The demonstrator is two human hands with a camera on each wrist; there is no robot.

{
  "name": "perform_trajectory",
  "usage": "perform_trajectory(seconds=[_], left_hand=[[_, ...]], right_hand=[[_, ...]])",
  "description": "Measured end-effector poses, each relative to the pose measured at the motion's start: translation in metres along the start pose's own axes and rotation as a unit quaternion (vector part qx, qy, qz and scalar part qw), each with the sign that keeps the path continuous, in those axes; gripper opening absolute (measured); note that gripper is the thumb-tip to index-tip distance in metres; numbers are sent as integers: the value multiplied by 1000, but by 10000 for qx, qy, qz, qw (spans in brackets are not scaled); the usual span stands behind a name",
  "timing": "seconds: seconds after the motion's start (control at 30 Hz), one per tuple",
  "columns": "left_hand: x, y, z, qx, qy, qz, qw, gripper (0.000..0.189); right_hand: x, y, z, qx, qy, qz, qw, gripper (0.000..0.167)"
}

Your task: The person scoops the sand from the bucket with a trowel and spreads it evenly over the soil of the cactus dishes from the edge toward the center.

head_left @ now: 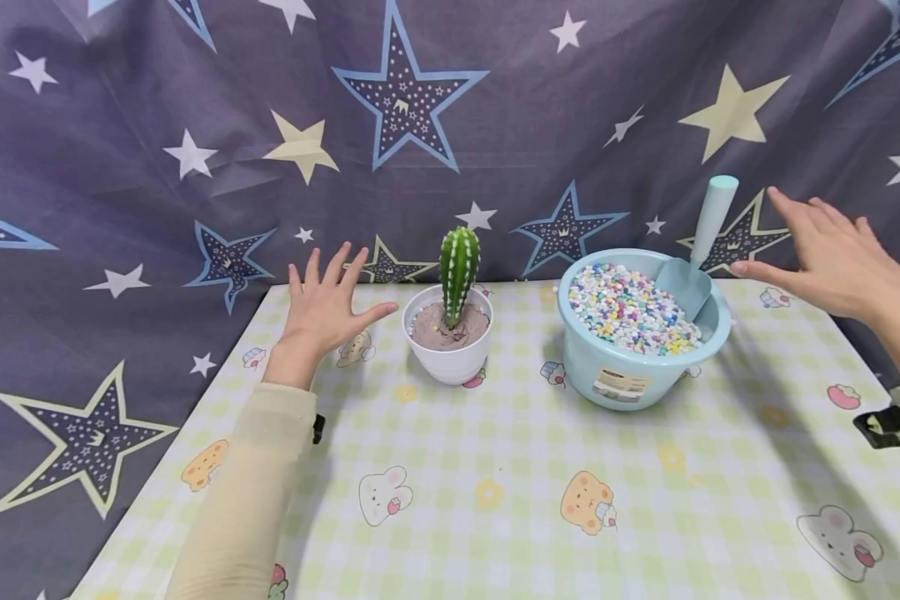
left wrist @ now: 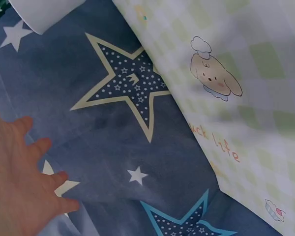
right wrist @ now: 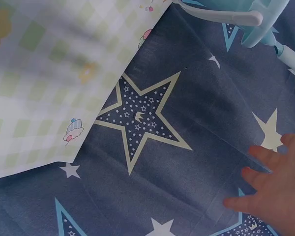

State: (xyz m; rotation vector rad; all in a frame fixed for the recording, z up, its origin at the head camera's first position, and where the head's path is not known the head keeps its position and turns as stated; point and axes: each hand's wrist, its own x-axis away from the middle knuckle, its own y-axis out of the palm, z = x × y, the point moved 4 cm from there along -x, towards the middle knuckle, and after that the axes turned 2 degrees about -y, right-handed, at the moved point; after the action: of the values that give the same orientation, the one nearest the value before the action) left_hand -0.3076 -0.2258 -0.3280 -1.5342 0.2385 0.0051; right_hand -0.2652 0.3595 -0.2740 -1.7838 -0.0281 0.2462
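In the head view my left hand [head_left: 321, 310] is held up with fingers spread, just left of a white pot [head_left: 450, 360]. The pot holds a green cactus [head_left: 459, 275] in brownish soil. My right hand [head_left: 843, 257] hovers with fingers extended to the right of a light blue bucket [head_left: 615, 379]. Colourful pebbles [head_left: 630, 308] fill the bucket, and a blue scoop [head_left: 708, 225] stands in them, handle upward. Neither hand touches anything. Each wrist view shows its own hand, the left hand [left wrist: 24, 182] and the right hand [right wrist: 275, 189], at the frame's edge, holding nothing.
A green and white checked cloth with cartoon prints covers the table [head_left: 495, 450]. Behind it hangs a dark curtain [head_left: 255, 83] printed with stars. The bucket's white handle [right wrist: 226, 17] shows at the top of the right wrist view.
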Motion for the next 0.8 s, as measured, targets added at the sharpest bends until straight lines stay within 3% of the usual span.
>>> perform_trajectory(seconds=[0.2, 0.43, 0.8], left_hand=[[1, -3, 6, -6, 131, 160, 9998, 101], [2, -11, 15, 30, 298, 382, 9988, 99], [8, -27, 35, 191, 594, 628, 9961, 97]], right_hand=[[-2, 1, -4, 7, -120, 10, 9999, 108], [-6, -2, -12, -70, -543, 214, 9983, 110], [-7, -4, -27, -140, -541, 202, 9982, 115]])
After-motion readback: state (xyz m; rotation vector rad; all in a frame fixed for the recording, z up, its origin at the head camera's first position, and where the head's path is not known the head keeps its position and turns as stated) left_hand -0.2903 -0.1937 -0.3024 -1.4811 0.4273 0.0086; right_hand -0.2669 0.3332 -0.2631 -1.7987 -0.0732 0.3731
